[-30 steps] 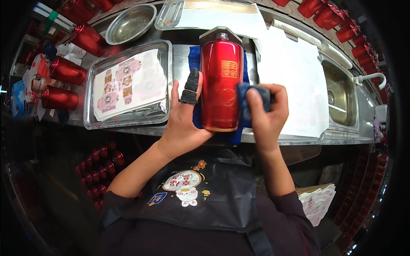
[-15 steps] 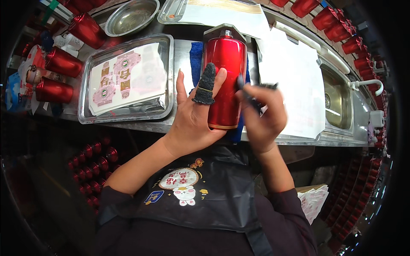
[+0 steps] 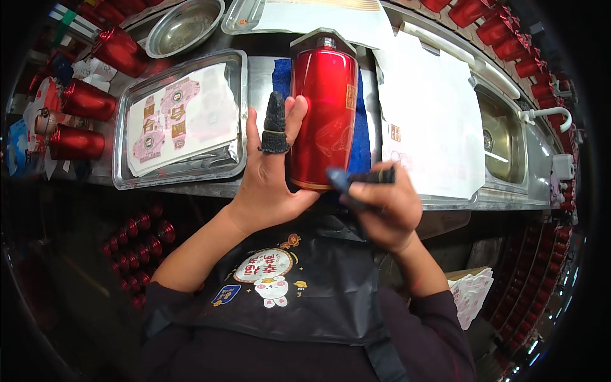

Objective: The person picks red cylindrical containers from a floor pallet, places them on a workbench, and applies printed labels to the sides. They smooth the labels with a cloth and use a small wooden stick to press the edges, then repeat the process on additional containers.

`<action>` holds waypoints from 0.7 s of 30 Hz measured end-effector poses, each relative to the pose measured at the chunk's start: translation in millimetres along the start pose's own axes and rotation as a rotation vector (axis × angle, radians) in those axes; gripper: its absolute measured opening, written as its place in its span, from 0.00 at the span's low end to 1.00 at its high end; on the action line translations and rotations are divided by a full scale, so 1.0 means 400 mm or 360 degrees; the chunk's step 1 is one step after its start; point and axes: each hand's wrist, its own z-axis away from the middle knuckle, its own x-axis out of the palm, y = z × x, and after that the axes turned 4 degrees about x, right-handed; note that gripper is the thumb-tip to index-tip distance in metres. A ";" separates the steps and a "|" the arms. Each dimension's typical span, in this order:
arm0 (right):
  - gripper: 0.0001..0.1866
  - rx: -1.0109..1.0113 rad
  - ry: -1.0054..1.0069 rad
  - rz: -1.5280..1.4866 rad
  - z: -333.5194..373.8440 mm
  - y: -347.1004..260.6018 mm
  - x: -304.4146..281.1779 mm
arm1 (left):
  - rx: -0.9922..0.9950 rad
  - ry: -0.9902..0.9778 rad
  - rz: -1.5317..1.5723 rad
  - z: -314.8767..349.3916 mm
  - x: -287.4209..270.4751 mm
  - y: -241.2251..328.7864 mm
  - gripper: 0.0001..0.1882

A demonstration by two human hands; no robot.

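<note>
A glossy red bottle (image 3: 321, 114) lies on a blue cloth (image 3: 361, 140), its neck pointing away from me. A small gold square mark and faint gold drawing show on its right side. My left hand (image 3: 264, 178) rests against the bottle's left side with fingers stretched apart, the thumb by its near end. A black finger cover (image 3: 274, 124), held by a band, sits on one finger. My right hand (image 3: 391, 207) is closed round a dark, pen-like tool (image 3: 366, 180), blurred, its bluish tip by the bottle's lower right edge.
Left of the bottle, a metal tray (image 3: 244, 95) holds printed decal sheets (image 3: 210, 108). Behind it stands a metal bowl (image 3: 184, 28). White paper (image 3: 433, 114) lies to the right, before a sink (image 3: 503, 146) with a white tap (image 3: 554, 113). More red bottles (image 3: 76, 141) stand far left.
My right hand has moved down with the tool, from the bottle's right side to its near end. My left fingers have shifted left off the bottle's front. The gold mark now shows.
</note>
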 end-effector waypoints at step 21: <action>0.13 -0.0491 0.0086 0.0778 -0.092 0.095 -0.004 | -0.0120 -0.0186 0.0249 0.017 -0.009 -0.014 0.56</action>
